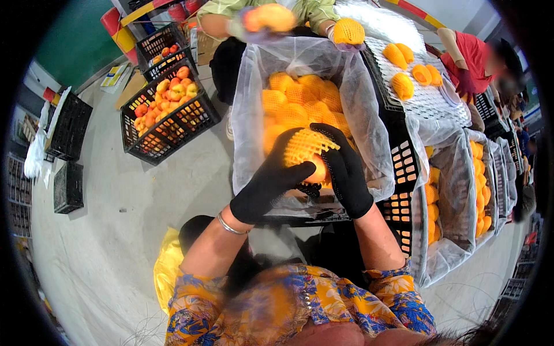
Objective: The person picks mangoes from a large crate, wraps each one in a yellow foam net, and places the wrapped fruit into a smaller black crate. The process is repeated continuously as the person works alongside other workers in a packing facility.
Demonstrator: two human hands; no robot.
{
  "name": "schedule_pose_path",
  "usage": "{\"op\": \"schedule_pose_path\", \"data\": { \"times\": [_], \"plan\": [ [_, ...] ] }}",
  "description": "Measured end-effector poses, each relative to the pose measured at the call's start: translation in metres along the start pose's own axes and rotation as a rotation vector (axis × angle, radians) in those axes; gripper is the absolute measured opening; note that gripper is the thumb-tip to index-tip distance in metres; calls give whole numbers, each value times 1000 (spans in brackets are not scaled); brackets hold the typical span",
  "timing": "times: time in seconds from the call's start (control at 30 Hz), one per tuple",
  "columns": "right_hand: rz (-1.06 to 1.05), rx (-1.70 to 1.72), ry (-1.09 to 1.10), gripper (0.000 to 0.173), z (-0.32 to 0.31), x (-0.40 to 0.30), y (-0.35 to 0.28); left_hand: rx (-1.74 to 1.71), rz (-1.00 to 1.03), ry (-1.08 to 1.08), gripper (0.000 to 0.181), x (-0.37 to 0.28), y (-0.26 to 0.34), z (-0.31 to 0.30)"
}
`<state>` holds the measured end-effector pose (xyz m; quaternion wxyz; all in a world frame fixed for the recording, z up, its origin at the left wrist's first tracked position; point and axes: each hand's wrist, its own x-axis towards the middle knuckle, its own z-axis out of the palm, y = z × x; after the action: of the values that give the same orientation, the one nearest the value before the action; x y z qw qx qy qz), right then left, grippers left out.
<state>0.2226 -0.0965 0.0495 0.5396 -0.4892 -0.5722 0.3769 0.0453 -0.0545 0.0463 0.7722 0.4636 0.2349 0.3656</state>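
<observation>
My left hand (270,179), in a black glove, grips a peach-like fruit (318,169) from the left. A yellow foam net sleeve (305,145) covers the fruit's upper part, while its lower side shows bare between my fingers. On the other side my right hand (347,175), gloved alike, holds the same fruit and the sleeve's open edge. Both hands are over the near part of a crate lined with translucent white sheeting (365,129). Inside it lie several netted fruits (298,101), the nearest ones partly hidden by my hands.
Across the crate, a person's gloved hand holds a netted fruit (348,32); their other hand is blurred. Loose fruit fills a black crate (173,129) at left. At right are netted fruits (402,86) on white foam netting, lined crates (450,181), and a person in red (467,62).
</observation>
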Motion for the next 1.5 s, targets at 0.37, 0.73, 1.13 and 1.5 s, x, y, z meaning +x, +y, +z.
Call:
{"op": "schedule_pose_path", "data": {
  "times": [0.37,0.73,1.13,1.5],
  "plan": [
    [-63,-83,21,41,1,1,1,54,40,-66,86,4,-2,-6],
    [-9,129,-37,43,-4,2,14,93,42,-63,89,-1,2,-3],
    [-185,-80,16,44,2,4,23,102,80,70,60,1,1,-1],
    [-197,-220,150,32,-3,4,3,-11,40,69,60,0,-5,-5]
  ]
}}
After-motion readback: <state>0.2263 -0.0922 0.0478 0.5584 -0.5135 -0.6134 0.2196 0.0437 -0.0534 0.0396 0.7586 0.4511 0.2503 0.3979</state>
